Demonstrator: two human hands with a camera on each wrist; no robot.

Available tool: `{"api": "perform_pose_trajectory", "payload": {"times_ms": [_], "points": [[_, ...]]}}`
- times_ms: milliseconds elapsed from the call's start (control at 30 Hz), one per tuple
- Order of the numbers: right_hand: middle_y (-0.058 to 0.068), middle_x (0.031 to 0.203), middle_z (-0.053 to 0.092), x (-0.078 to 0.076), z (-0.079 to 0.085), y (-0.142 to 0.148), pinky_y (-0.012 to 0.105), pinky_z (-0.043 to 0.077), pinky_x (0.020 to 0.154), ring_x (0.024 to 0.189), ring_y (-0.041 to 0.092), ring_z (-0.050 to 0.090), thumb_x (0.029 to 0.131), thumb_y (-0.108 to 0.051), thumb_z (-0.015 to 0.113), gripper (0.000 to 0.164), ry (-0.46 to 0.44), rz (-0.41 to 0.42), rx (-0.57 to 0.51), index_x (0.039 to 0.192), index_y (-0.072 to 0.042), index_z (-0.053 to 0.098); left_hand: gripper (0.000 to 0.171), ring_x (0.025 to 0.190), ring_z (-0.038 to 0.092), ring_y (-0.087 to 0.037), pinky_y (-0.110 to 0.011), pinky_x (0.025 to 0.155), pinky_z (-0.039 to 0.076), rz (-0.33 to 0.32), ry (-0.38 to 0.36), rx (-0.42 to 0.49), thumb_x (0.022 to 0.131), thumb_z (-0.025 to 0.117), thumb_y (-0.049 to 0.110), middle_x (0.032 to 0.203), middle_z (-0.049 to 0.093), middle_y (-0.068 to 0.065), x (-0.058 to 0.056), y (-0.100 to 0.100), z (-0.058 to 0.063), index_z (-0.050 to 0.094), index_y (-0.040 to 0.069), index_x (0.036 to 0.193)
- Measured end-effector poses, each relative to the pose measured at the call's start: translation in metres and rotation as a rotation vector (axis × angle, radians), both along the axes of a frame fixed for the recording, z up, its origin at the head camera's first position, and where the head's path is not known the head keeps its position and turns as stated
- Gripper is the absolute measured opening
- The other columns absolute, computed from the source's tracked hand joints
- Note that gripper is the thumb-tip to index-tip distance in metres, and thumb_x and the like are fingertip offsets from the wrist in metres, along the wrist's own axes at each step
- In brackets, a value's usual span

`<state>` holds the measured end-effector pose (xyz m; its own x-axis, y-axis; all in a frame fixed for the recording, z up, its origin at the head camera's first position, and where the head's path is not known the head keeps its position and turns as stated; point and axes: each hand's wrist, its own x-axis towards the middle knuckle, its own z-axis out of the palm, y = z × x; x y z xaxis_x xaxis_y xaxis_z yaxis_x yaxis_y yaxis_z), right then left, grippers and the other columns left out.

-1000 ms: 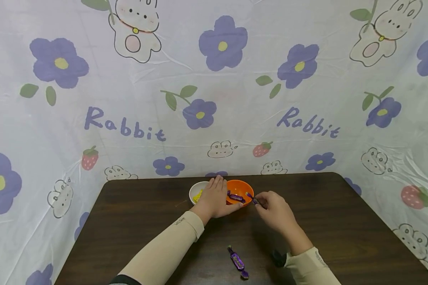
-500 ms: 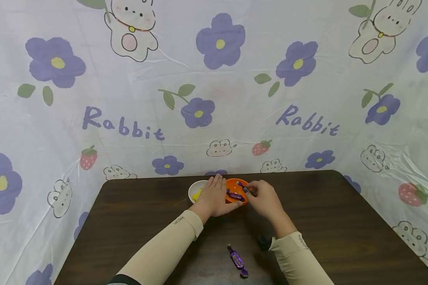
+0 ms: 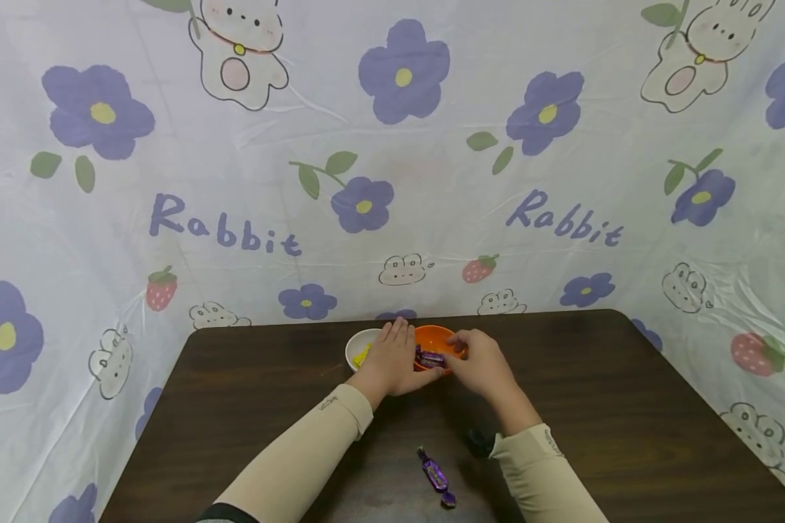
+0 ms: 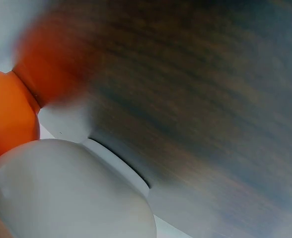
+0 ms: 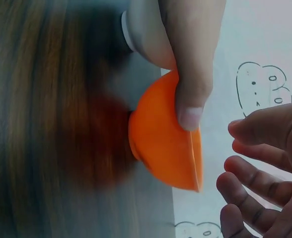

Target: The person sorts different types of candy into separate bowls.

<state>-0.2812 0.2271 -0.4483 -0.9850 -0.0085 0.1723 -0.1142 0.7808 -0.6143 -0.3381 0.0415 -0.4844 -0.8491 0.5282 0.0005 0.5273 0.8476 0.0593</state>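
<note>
My left hand [image 3: 391,361] lies with straight fingers across the neighbouring rims of a white bowl [image 3: 350,354] and an orange bowl [image 3: 427,333]. Its thumb [image 5: 194,74] rests on the orange bowl's rim in the right wrist view. Over the right side of the orange bowl, my right hand [image 3: 486,365] has its fingers spread apart and holds nothing. Purple wrapped candies [image 3: 432,359] lie inside the orange bowl, partly hidden by my left hand. Yellow pieces [image 3: 360,357] show in the white bowl. Another purple wrapped candy [image 3: 435,476] lies on the table near me.
Both bowls stand near the back edge of the dark wooden table [image 3: 268,407]. A patterned cloth [image 3: 255,145] with flowers and rabbits hangs behind it and along the sides. A dark object [image 3: 480,443] sits at my right wrist.
My right hand has moved left to the orange bowl and let go of the purple wrapped candy it pinched, over the bowl. My left hand has stayed on the bowls.
</note>
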Motion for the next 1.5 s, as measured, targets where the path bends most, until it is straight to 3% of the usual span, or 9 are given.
{"api": "perform_pose_trajectory", "payload": {"times_ms": [533,867,1233,1500], "points": [[0.012,0.102,0.070,0.037,0.005,0.009,0.044,0.064,0.086,0.091,0.023,0.069,0.095,-0.016,0.078,0.022,0.000,0.121,0.056,0.111,-0.001,0.077,0.110,0.166,0.021,-0.032,-0.045,0.136,0.013,0.007,0.024,-0.012,0.097,0.030,0.085,0.175,0.028,-0.017,0.001,-0.001,-0.002,0.028,0.000,0.167],[0.007,0.102,0.071,0.065,0.017,0.012,0.037,0.059,0.084,0.092,0.019,0.066,0.095,-0.019,0.080,0.017,-0.007,0.181,0.071,0.109,-0.009,0.078,0.112,0.166,0.020,-0.031,-0.045,0.136,0.013,0.008,0.028,-0.025,0.096,0.028,0.087,0.176,0.027,-0.016,-0.001,0.000,-0.004,0.027,0.001,0.167],[0.001,0.097,0.067,0.084,0.019,0.018,0.030,0.051,0.077,0.087,0.015,0.057,0.095,-0.024,0.081,0.019,0.005,0.192,0.123,0.110,-0.013,0.079,0.112,0.166,0.021,-0.031,-0.045,0.136,0.013,0.013,0.022,-0.015,0.095,0.030,0.087,0.175,0.027,-0.016,0.000,-0.001,-0.002,0.029,0.001,0.167],[-0.005,0.094,0.064,0.101,0.013,0.020,0.027,0.052,0.075,0.086,0.013,0.058,0.092,-0.023,0.083,0.015,0.016,0.194,0.139,0.105,-0.018,0.078,0.112,0.165,0.023,-0.031,-0.045,0.136,0.015,0.016,0.025,-0.005,0.095,0.030,0.087,0.175,0.029,-0.017,0.002,-0.001,0.000,0.030,0.000,0.166]]}}
